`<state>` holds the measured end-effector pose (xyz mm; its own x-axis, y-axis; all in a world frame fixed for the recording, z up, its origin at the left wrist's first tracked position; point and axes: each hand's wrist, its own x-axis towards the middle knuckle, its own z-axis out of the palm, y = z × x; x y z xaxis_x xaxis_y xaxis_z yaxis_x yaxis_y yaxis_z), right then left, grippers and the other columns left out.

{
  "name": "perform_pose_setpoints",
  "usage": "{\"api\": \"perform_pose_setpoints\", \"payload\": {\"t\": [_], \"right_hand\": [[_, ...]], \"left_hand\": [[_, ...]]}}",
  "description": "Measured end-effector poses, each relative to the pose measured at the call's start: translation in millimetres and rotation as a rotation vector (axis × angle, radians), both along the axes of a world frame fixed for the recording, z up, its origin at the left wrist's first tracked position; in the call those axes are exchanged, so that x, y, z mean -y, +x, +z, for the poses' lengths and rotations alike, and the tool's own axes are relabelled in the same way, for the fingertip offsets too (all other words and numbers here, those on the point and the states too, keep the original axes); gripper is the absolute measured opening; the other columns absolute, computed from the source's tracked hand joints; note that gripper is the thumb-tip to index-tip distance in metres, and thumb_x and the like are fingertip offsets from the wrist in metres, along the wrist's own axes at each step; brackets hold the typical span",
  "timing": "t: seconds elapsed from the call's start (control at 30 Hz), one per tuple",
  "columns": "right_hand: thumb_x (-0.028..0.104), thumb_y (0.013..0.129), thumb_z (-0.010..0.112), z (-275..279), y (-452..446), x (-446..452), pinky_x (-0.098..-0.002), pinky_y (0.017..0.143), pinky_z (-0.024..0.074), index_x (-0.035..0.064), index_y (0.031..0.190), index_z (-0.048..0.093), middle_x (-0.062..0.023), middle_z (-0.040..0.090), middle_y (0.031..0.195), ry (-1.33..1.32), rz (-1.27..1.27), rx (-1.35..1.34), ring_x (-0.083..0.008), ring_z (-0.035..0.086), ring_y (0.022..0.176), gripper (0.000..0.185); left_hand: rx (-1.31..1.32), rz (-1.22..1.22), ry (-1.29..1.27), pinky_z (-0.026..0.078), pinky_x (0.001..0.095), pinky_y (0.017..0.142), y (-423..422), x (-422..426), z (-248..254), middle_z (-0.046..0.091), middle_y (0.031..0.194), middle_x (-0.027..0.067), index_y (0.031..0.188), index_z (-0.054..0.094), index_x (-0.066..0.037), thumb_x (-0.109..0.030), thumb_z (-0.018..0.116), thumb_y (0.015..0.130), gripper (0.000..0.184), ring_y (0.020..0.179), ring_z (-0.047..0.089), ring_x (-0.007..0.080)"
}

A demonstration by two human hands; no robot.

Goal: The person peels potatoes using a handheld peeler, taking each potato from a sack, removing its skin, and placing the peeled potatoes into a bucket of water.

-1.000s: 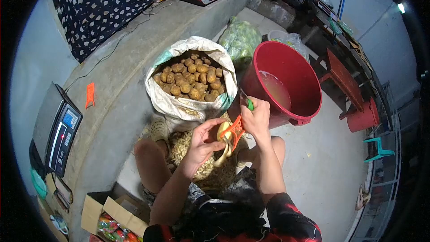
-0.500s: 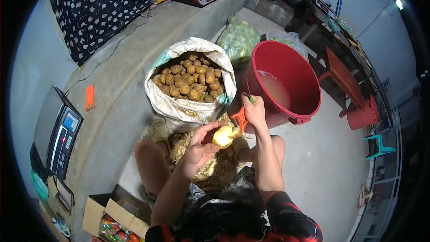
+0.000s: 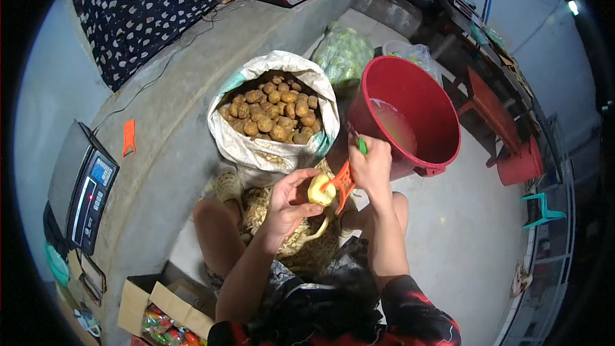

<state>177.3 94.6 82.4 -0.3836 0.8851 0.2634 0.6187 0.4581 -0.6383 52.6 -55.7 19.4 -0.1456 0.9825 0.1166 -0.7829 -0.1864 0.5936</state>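
Note:
My left hand [image 3: 288, 208] grips a partly peeled, pale yellow potato [image 3: 320, 191] between thumb and fingers. My right hand [image 3: 371, 163] is closed round an orange peeler [image 3: 343, 187], whose head touches the potato; a green-handled knife [image 3: 362, 145] is in the same hand. A strip of peel [image 3: 320, 230] hangs below the potato. Under both hands lies a heap of peelings [image 3: 291, 247] between my legs. Just beyond stands an open white sack [image 3: 250, 152] full of unpeeled brown potatoes [image 3: 272, 112].
A large red tub [image 3: 442, 112] with cloudy water stands right of the sack, a bag of green vegetables [image 3: 344, 54] behind. Scales [image 3: 90, 198] and another orange peeler [image 3: 129, 137] rest on the left ledge. A cardboard box [image 3: 173, 307] of packets is at lower left.
My right hand first drew the peeler up off the potato, then brought it back down onto it. The potato has turned in my left hand, and a long strip of peel now hangs down.

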Motion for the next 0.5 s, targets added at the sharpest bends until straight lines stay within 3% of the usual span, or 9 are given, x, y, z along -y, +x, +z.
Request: {"api": "perform_pose_setpoints", "payload": {"t": [0.07, 0.13, 0.2, 0.27, 0.3, 0.37, 0.43, 0.5], "right_hand": [[0.026, 0.086, 0.057, -37, 1, -29, -0.0454, 0.057, 0.0431, -0.0021, 0.066, 0.056, -0.0222, 0.052, 0.055, -0.094, -0.048, -0.063, -0.0399, 0.055, 0.054, 0.034], [0.026, 0.086, 0.057, -37, -1, -31, -0.0441, 0.055, 0.0425, -0.0028, 0.064, 0.055, -0.0213, 0.051, 0.053, -0.179, -0.035, -0.106, -0.0358, 0.057, 0.052, 0.036], [0.025, 0.085, 0.057, -19, 1, -15, -0.0433, 0.054, 0.0423, -0.0031, 0.064, 0.055, -0.0207, 0.051, 0.053, -0.176, -0.012, -0.13, -0.0336, 0.057, 0.051, 0.036], [0.026, 0.086, 0.058, 16, -2, 14, -0.0419, 0.053, 0.0417, -0.0034, 0.063, 0.054, -0.0194, 0.048, 0.051, 0.151, -0.017, -0.057, -0.027, 0.055, 0.048, 0.037], [0.026, 0.086, 0.058, 4, -1, 6, -0.0419, 0.053, 0.0417, -0.0034, 0.063, 0.054, -0.0194, 0.048, 0.051, 0.144, -0.02, -0.057, -0.027, 0.055, 0.048, 0.037], [0.026, 0.086, 0.058, -38, 1, -31, -0.042, 0.053, 0.0414, -0.0034, 0.063, 0.053, -0.02, 0.046, 0.051, -0.094, -0.046, -0.112, -0.0272, 0.054, 0.047, 0.037], [0.025, 0.085, 0.059, -31, -4, -30, -0.0416, 0.054, 0.0418, -0.0035, 0.063, 0.053, -0.0211, 0.045, 0.052, -0.161, -0.057, -0.111, -0.0293, 0.053, 0.047, 0.036], [0.023, 0.083, 0.058, -11, -1, -12, -0.0428, 0.056, 0.0435, -0.0035, 0.064, 0.053, -0.0232, 0.048, 0.055, -0.1, -0.028, -0.112, -0.0367, 0.057, 0.053, 0.033]], "left_hand": [[0.029, -0.017, 0.058, 0.052, 0.0288, 0.089, 1, -3, 0, 0.059, 0.118, 0.0142, 0.129, 0.045, 0.008, 0.01, 0.071, 0.071, 0.064, 0.104, 0.061, 0.0183], [0.316, -0.126, -0.005, 0.053, 0.0281, 0.087, 2, -1, 6, 0.059, 0.119, 0.015, 0.128, 0.045, 0.008, 0.011, 0.071, 0.071, 0.063, 0.104, 0.062, 0.0179], [0.215, -0.063, -0.008, 0.051, 0.0293, 0.09, 2, -3, -4, 0.059, 0.12, 0.016, 0.129, 0.045, 0.008, 0.01, 0.071, 0.071, 0.063, 0.106, 0.061, 0.0191], [0.015, 0.023, -0.009, 0.045, 0.035, 0.101, 3, -2, -8, 0.058, 0.122, 0.0195, 0.131, 0.042, 0.011, 0.003, 0.069, 0.074, 0.064, 0.114, 0.058, 0.0243], [0.015, 0.02, -0.017, 0.045, 0.035, 0.101, 3, 0, -10, 0.058, 0.122, 0.0195, 0.131, 0.042, 0.011, 0.003, 0.069, 0.074, 0.064, 0.114, 0.058, 0.0243], [0.262, -0.108, 0.061, 0.039, 0.0389, 0.107, 1, -4, -13, 0.057, 0.123, 0.021, 0.131, 0.041, 0.012, -0.003, 0.068, 0.075, 0.065, 0.118, 0.055, 0.027], [0.354, -0.135, 0.139, 0.039, 0.0389, 0.107, 5, -4, -2, 0.057, 0.124, 0.0207, 0.131, 0.041, 0.012, -0.005, 0.068, 0.076, 0.064, 0.118, 0.055, 0.0274], [0.304, -0.066, 0.036, 0.039, 0.0392, 0.107, 7, -5, -2, 0.056, 0.124, 0.0199, 0.131, 0.042, 0.012, -0.005, 0.068, 0.076, 0.064, 0.118, 0.055, 0.0274]]}}
